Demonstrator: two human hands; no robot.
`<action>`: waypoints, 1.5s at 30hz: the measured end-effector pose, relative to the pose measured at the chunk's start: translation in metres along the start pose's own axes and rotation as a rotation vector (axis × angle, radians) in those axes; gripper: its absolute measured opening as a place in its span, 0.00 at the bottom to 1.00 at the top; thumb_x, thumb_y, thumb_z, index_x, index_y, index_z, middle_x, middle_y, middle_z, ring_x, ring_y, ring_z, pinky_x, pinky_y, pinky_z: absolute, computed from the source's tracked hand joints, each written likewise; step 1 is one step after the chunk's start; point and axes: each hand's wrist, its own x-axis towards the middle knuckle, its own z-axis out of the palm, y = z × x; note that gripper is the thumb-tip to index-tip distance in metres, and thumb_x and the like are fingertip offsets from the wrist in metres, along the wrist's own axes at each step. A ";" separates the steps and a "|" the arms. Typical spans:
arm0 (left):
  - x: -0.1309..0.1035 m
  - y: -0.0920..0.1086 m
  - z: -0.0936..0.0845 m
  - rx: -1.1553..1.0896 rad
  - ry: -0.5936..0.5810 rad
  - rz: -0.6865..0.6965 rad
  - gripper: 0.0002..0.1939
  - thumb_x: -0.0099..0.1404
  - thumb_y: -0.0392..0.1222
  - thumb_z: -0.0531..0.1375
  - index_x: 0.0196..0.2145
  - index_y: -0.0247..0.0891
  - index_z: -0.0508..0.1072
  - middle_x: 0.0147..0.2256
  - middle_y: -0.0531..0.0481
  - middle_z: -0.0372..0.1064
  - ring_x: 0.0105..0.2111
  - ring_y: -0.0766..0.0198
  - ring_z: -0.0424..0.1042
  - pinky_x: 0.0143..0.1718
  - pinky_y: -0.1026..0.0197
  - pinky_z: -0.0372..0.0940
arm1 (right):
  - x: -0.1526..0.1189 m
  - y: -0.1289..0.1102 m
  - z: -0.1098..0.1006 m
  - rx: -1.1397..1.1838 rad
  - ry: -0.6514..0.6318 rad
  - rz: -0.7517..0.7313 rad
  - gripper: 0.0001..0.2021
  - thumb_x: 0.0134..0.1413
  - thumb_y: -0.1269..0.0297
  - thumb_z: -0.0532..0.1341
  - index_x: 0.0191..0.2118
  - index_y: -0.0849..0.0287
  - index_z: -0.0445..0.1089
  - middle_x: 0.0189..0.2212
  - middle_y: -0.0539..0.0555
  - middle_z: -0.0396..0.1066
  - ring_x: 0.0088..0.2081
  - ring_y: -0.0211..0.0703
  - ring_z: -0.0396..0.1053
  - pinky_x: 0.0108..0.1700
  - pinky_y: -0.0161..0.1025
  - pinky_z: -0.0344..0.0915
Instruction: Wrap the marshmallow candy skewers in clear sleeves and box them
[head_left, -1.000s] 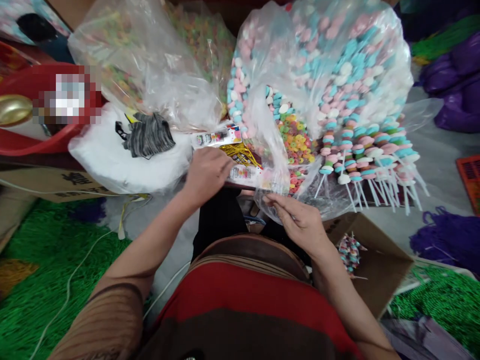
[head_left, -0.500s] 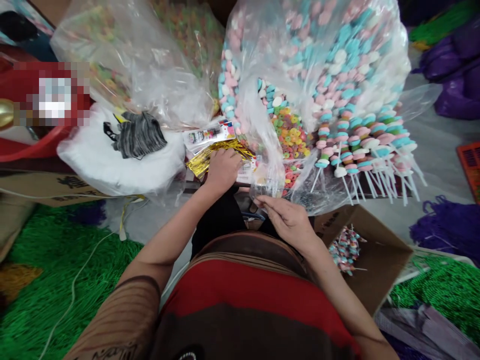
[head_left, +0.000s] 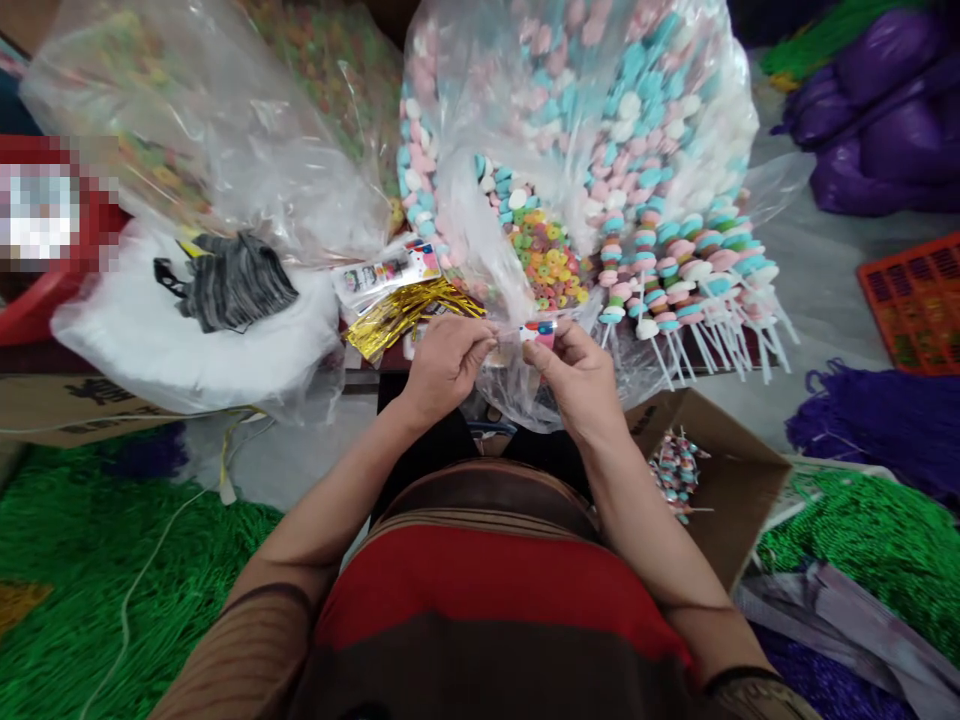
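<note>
Above the table's front edge, my right hand [head_left: 589, 385] pinches a small clear plastic bag [head_left: 537, 334] with a colourful printed end between thumb and fingers. My left hand [head_left: 450, 365] is closed at the bag's clear left end, its fingertips pressed together. Beyond my left hand lie gold metallic twist ties [head_left: 409, 310], beside a stack of printed bags [head_left: 386, 272]. Ring gummies [head_left: 546, 255] fill an open plastic bag just past my right hand. Right of them rest skewers of marshmallows and gummies [head_left: 682, 265] on white sticks.
Large bags of marshmallows [head_left: 637, 90] and gummies [head_left: 150, 100] stand at the back. A striped grey glove-like cloth [head_left: 238, 282] lies on a white bag [head_left: 150, 345]. Below right, a cardboard box [head_left: 739, 490] holds wrapped skewers [head_left: 677, 470]. An orange crate [head_left: 915, 305] stands far right.
My left hand has left the gold ties and come right, to the bag's end. My right hand has lifted, and the printed bag now shows in it. The camera view has shifted right.
</note>
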 end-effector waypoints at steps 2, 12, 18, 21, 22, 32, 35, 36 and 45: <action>0.001 0.008 0.004 -0.205 -0.068 -0.153 0.15 0.72 0.55 0.57 0.41 0.40 0.74 0.40 0.45 0.80 0.43 0.59 0.77 0.49 0.54 0.67 | -0.001 -0.001 -0.001 0.035 0.048 0.041 0.19 0.51 0.43 0.70 0.35 0.55 0.76 0.28 0.49 0.76 0.29 0.39 0.71 0.33 0.37 0.71; 0.006 0.012 0.000 -0.609 -0.404 -0.552 0.21 0.60 0.59 0.66 0.27 0.37 0.73 0.25 0.54 0.68 0.27 0.66 0.64 0.32 0.63 0.61 | -0.017 -0.010 -0.014 -0.026 0.056 0.033 0.22 0.51 0.39 0.68 0.29 0.55 0.74 0.26 0.48 0.72 0.30 0.39 0.67 0.35 0.37 0.67; 0.009 0.019 -0.002 -0.264 -0.388 -0.306 0.20 0.66 0.55 0.58 0.23 0.39 0.67 0.22 0.55 0.64 0.25 0.66 0.61 0.30 0.62 0.55 | -0.021 -0.008 -0.010 0.040 -0.024 0.094 0.20 0.51 0.42 0.69 0.28 0.55 0.73 0.21 0.46 0.69 0.24 0.36 0.64 0.30 0.35 0.63; 0.007 0.022 0.001 -0.374 -0.379 -0.413 0.21 0.67 0.59 0.58 0.26 0.40 0.67 0.23 0.55 0.65 0.26 0.65 0.62 0.29 0.63 0.57 | -0.025 -0.010 -0.009 -0.077 0.082 0.040 0.22 0.56 0.43 0.65 0.23 0.56 0.68 0.16 0.45 0.63 0.21 0.35 0.59 0.28 0.36 0.59; 0.005 0.023 0.002 -0.465 -0.414 -0.461 0.20 0.65 0.60 0.60 0.29 0.40 0.70 0.26 0.54 0.69 0.28 0.65 0.65 0.31 0.63 0.61 | -0.026 -0.010 -0.009 -0.119 0.108 0.012 0.22 0.57 0.43 0.64 0.22 0.55 0.68 0.16 0.45 0.62 0.22 0.35 0.58 0.28 0.36 0.59; -0.007 0.012 0.008 -0.642 -0.333 -0.601 0.25 0.62 0.65 0.63 0.27 0.38 0.72 0.24 0.53 0.71 0.27 0.65 0.68 0.34 0.62 0.62 | -0.022 -0.002 -0.015 0.104 0.148 0.116 0.19 0.49 0.45 0.70 0.26 0.56 0.70 0.20 0.46 0.69 0.23 0.36 0.63 0.28 0.35 0.62; -0.005 0.014 0.006 -0.522 -0.365 -0.559 0.29 0.65 0.68 0.58 0.23 0.39 0.68 0.21 0.54 0.67 0.24 0.66 0.65 0.30 0.62 0.59 | -0.023 -0.001 -0.016 0.132 0.096 0.130 0.19 0.48 0.44 0.71 0.29 0.56 0.72 0.22 0.46 0.71 0.25 0.36 0.66 0.31 0.35 0.65; -0.004 0.016 0.006 -0.496 -0.382 -0.542 0.28 0.65 0.67 0.58 0.24 0.39 0.68 0.21 0.54 0.66 0.23 0.66 0.64 0.29 0.62 0.58 | -0.023 -0.001 -0.017 0.133 0.090 0.112 0.19 0.47 0.44 0.72 0.32 0.56 0.73 0.25 0.47 0.74 0.27 0.36 0.68 0.33 0.36 0.67; -0.016 0.014 0.029 -0.745 -0.216 -0.625 0.24 0.63 0.64 0.64 0.28 0.39 0.70 0.19 0.59 0.58 0.19 0.71 0.57 0.24 0.64 0.54 | -0.030 0.000 -0.013 -0.028 0.195 0.103 0.29 0.53 0.34 0.65 0.20 0.56 0.67 0.14 0.46 0.65 0.17 0.35 0.60 0.23 0.35 0.58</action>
